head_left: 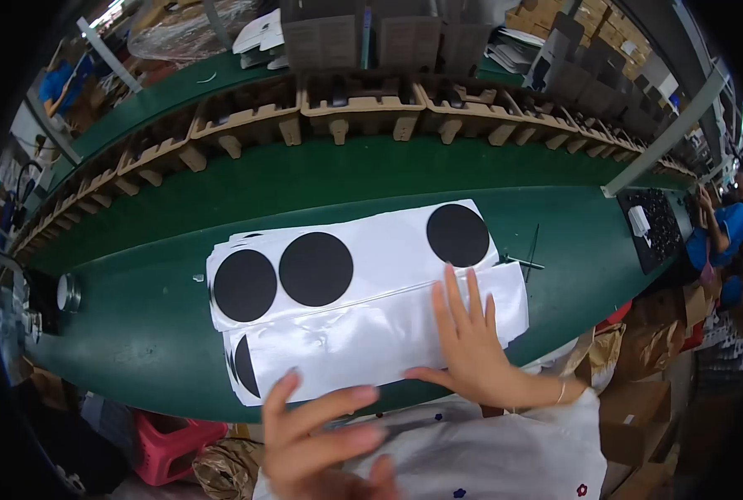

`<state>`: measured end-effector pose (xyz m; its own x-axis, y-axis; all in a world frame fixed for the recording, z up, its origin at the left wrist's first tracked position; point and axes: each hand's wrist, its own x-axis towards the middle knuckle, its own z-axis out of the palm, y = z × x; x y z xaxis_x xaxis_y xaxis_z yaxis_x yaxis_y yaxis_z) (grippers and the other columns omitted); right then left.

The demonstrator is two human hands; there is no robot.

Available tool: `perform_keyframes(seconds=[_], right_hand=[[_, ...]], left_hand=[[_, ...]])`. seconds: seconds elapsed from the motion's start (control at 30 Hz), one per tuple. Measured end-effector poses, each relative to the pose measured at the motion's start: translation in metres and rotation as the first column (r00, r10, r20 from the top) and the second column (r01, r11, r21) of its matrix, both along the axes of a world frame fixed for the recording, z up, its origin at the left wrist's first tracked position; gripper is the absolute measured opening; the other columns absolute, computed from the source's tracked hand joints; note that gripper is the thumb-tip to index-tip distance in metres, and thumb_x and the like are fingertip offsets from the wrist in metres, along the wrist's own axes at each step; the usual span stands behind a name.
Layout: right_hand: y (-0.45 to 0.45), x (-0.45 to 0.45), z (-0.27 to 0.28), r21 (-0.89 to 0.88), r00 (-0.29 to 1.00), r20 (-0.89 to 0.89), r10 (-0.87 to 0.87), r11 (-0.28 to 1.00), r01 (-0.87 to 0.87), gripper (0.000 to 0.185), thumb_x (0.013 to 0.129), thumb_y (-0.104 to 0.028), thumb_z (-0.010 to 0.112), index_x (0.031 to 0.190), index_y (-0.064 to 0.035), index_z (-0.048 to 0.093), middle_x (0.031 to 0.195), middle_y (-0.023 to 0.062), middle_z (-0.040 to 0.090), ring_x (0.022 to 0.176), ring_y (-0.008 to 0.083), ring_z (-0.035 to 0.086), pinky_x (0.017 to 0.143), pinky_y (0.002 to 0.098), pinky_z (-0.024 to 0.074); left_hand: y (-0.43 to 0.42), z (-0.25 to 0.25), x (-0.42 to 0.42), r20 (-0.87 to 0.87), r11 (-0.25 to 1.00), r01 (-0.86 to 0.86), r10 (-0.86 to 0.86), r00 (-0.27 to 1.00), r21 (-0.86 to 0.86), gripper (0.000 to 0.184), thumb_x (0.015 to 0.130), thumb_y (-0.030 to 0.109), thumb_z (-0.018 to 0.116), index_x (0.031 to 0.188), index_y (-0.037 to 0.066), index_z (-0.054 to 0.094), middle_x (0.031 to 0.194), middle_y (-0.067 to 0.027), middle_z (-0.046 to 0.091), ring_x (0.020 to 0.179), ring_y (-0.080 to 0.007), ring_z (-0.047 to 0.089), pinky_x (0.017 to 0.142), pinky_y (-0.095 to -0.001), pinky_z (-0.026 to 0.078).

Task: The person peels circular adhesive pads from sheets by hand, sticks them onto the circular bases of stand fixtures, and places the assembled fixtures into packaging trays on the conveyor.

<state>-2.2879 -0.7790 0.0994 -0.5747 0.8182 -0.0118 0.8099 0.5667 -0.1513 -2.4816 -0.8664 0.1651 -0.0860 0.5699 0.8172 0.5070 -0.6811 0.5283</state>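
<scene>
White sheets (pixel 371 333) with large black discs lie stacked on the green table (pixel 146 333). Two black discs (pixel 316 269) show side by side at the left, and another black disc (pixel 458 236) at the upper right. Part of one more shows at the lower left edge. My right hand (pixel 475 346) lies with spread fingers over the right part of the sheets, its fingertips just below the right disc. Closer to the camera, my left hand (pixel 325 437) is at the near edge of the sheets, fingers apart, with nothing in it.
Cardboard trays (pixel 363 104) with dark parts line the back. A thin tool (pixel 525 262) lies right of the sheets. A black mat (pixel 655 229) with small parts is at the far right, near a person in blue (pixel 728 227). A pink stool (pixel 167 450) stands lower left.
</scene>
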Motion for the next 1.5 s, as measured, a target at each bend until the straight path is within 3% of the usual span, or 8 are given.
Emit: perform_keyframes(seconds=[0.27, 0.53, 0.7, 0.93, 1.07, 1.2, 1.37, 1.5], right_hand=[[-0.032, 0.083, -0.045, 0.098, 0.615, -0.762, -0.201, 0.903, 0.417, 0.038, 0.073, 0.012, 0.05, 0.107, 0.0019, 0.063, 0.11, 0.0177, 0.064, 0.091, 0.0304, 0.064, 0.081, 0.0354, 0.0483], [-0.061, 0.352, -0.237, 0.335, 0.164, -0.892, -0.421, -0.375, 0.864, 0.035, 0.086, 0.004, 0.043, 0.121, 0.0082, 0.049, 0.126, 0.0202, 0.051, 0.11, 0.0305, 0.052, 0.099, 0.0368, 0.0369], [-0.086, 0.34, -0.414, -0.318, 0.089, -0.48, -0.873, 0.267, 0.91, 0.044, 0.076, -0.004, 0.052, 0.119, 0.0032, 0.055, 0.12, 0.0243, 0.056, 0.114, 0.0371, 0.051, 0.098, 0.0398, 0.0391], [-0.053, 0.344, -0.409, -0.575, 0.379, 0.067, -0.923, 0.275, 0.77, 0.053, 0.066, -0.016, 0.065, 0.117, 0.0001, 0.058, 0.125, 0.0247, 0.054, 0.114, 0.0369, 0.052, 0.1, 0.0374, 0.0389], [-0.07, 0.413, -0.364, -0.018, 0.384, -0.151, -0.911, 0.391, 0.92, 0.036, 0.068, -0.011, 0.06, 0.1, 0.004, 0.063, 0.096, 0.0247, 0.064, 0.089, 0.0302, 0.063, 0.075, 0.036, 0.0501], [-0.046, 0.286, -0.159, 0.099, 0.026, -0.817, -0.577, -0.096, 0.99, 0.013, 0.07, 0.007, 0.054, 0.08, 0.0029, 0.059, 0.08, 0.0134, 0.061, 0.075, 0.0194, 0.059, 0.071, 0.0296, 0.049], [0.037, 0.076, -0.022, 0.272, 0.394, -0.918, 0.036, 0.781, 0.563, 0.019, 0.076, 0.011, 0.05, 0.085, -0.0006, 0.062, 0.087, 0.0103, 0.064, 0.079, 0.0195, 0.062, 0.074, 0.0275, 0.0482], [0.102, -0.011, -0.001, 0.389, 0.79, -0.461, 0.405, 0.892, -0.23, 0.035, 0.07, 0.006, 0.054, 0.103, -0.0026, 0.061, 0.11, 0.0136, 0.059, 0.111, 0.0303, 0.053, 0.091, 0.0373, 0.0442]], left_hand=[[0.025, -0.052, 0.005, 0.317, 0.966, -0.258, 0.243, 0.916, 0.005, 0.058, 0.077, 0.009, 0.058, 0.127, 0.0, 0.03, 0.12, -0.0237, 0.045, 0.099, -0.032, 0.053, 0.096, -0.0447, 0.038], [0.038, -0.081, -0.001, -0.136, 0.858, -0.292, 0.259, 0.956, -0.422, 0.045, 0.074, 0.003, 0.06, 0.118, -0.003, 0.05, 0.13, -0.0215, 0.046, 0.119, -0.0376, 0.045, 0.1, -0.0447, 0.035], [0.059, -0.096, 0.01, -0.464, 0.799, -0.397, 0.17, 0.869, -0.451, 0.051, 0.079, 0.017, 0.065, 0.127, 0.009, 0.052, 0.142, -0.0108, 0.04, 0.135, -0.0362, 0.029, 0.107, -0.055, 0.022], [0.064, -0.103, 0.003, -0.55, 0.763, -0.427, 0.113, 0.828, -0.486, 0.049, 0.082, 0.027, 0.065, 0.129, 0.019, 0.055, 0.143, -0.0056, 0.04, 0.137, -0.0314, 0.028, 0.109, -0.0569, 0.015], [0.063, -0.105, -0.002, -0.545, 0.76, -0.429, 0.118, 0.83, -0.488, 0.048, 0.081, 0.027, 0.066, 0.127, 0.019, 0.056, 0.142, -0.0055, 0.042, 0.136, -0.0311, 0.028, 0.109, -0.0578, 0.015], [0.062, -0.105, -0.006, -0.536, 0.755, -0.429, 0.123, 0.835, -0.495, 0.048, 0.08, 0.027, 0.067, 0.126, 0.018, 0.057, 0.142, -0.0055, 0.042, 0.136, -0.0313, 0.028, 0.108, -0.0587, 0.015], [0.06, -0.106, -0.011, -0.547, 0.772, -0.432, 0.132, 0.827, -0.467, 0.047, 0.08, 0.028, 0.067, 0.125, 0.018, 0.058, 0.141, -0.0057, 0.042, 0.136, -0.0317, 0.029, 0.107, -0.0597, 0.017], [0.059, -0.107, -0.016, -0.563, 0.774, -0.445, 0.141, 0.814, -0.45, 0.047, 0.081, 0.032, 0.065, 0.125, 0.02, 0.058, 0.141, -0.0059, 0.043, 0.135, -0.0317, 0.03, 0.106, -0.0597, 0.019]])
